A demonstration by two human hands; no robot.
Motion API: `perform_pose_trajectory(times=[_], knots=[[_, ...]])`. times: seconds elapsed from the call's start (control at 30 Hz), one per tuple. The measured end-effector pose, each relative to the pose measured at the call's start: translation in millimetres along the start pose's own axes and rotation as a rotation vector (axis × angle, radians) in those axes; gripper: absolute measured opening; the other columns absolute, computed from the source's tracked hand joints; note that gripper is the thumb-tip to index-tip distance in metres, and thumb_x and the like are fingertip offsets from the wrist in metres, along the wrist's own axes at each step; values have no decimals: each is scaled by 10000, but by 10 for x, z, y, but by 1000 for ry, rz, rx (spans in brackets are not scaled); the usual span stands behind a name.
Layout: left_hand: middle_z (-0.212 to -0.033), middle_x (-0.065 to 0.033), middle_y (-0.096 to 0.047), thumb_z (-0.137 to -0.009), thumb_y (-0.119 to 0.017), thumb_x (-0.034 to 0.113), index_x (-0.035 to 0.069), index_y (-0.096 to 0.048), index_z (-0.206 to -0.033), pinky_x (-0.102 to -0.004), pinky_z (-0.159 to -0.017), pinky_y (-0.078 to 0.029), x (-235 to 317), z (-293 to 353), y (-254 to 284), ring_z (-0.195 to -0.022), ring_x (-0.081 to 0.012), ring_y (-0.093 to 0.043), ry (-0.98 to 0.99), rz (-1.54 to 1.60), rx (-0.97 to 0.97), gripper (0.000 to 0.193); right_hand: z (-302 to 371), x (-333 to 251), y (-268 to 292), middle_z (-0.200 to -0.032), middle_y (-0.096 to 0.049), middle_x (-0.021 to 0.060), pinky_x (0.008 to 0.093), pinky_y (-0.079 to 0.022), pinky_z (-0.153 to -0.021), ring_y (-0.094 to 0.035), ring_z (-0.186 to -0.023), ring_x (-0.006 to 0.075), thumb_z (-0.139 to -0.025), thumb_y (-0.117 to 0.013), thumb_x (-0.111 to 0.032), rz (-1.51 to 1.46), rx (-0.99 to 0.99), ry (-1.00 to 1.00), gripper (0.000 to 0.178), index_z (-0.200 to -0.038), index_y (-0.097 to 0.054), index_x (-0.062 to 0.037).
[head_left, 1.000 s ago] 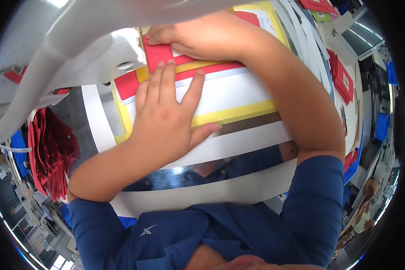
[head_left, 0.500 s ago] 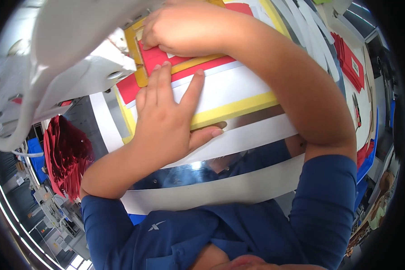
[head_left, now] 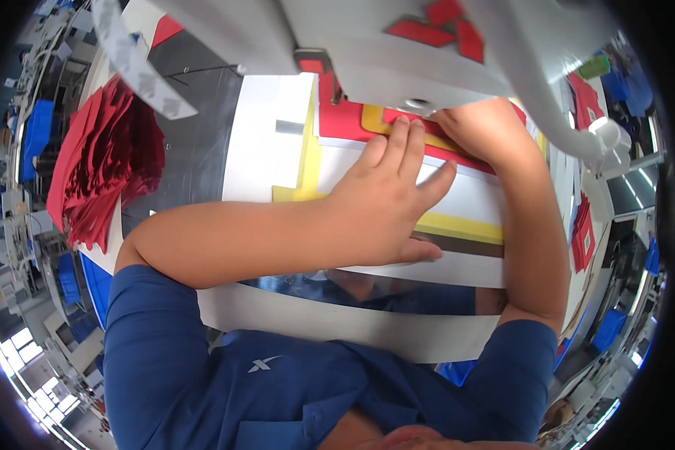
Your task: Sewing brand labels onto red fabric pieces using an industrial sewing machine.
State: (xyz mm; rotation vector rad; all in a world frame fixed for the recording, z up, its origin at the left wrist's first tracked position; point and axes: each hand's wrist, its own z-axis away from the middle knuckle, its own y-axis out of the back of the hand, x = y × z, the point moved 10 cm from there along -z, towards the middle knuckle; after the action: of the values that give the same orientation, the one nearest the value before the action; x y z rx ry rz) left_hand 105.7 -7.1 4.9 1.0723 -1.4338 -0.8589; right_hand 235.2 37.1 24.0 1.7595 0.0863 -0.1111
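Observation:
My left hand (head_left: 390, 196) lies flat with its fingers apart. Its fingertips rest on the near side of a yellow frame (head_left: 370, 118), which lies over red fabric (head_left: 340, 124). Beneath the fabric is a white sheet or board (head_left: 469, 192) with a yellow border (head_left: 457, 227). My right hand (head_left: 481, 129) reaches in from the right at the frame's far side. A white machine head (head_left: 367, 52) hides its fingers, so what they touch cannot be seen.
A thick bundle of dark red fabric pieces (head_left: 109, 161) stands on the left beside a dark metal surface (head_left: 195, 142). Red pieces with a pale patch (head_left: 583, 236) lie at the right. A white cable (head_left: 529, 105) curves down from the machine; red scraps (head_left: 469, 39) sit on its top.
The view has swung left, so the machine head now sits above the work and covers my right fingers. My left hand remains flat on the frame's near side.

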Motion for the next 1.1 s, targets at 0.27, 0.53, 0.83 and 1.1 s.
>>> perform_pose_trajectory(times=[0.27, 0.53, 0.83, 1.1], knots=[[-1561, -494, -397, -863, -741, 729, 58, -513, -1595, -574, -1167, -366, -21, 32, -5, -1469, -613, -403, 29, -40, 23, 1018, -16, 71, -258, -1026, -741, 215, 515, -553, -799, -681, -931, 459, -952, -669, -125, 45, -181, -14, 200, -1124, -716, -34], [-1565, -471, -423, -874, -718, 722, 59, -515, -1592, -564, -1215, -349, -2, 55, -34, -1486, -590, -409, 16, -98, 53, 998, -31, 47, -125, -1083, -747, 222, 496, -553, -879, -678, -993, 468, -942, -710, -107, -105, -67, -32, 220, -1136, -736, -6], [-1551, -461, -453, -878, -695, 730, 76, -549, -1572, -541, -1218, -348, -58, 44, -2, -1479, -581, -430, 6, -133, 138, 965, -67, 25, -59, -1003, -743, 206, 513, -551, -813, -690, -926, 451, -912, -700, -88, -64, 62, 60, 158, -1054, -743, -37], [-1559, -452, -456, -887, -678, 743, 80, -556, -1582, -523, -1182, -371, -115, 14, 13, -1491, -578, -422, 13, -160, 142, 969, -157, 34, -81, -1039, -753, 214, 516, -546, -817, -694, -949, 455, -932, -702, -106, -11, 41, 52, 194, -1103, -751, -30]])
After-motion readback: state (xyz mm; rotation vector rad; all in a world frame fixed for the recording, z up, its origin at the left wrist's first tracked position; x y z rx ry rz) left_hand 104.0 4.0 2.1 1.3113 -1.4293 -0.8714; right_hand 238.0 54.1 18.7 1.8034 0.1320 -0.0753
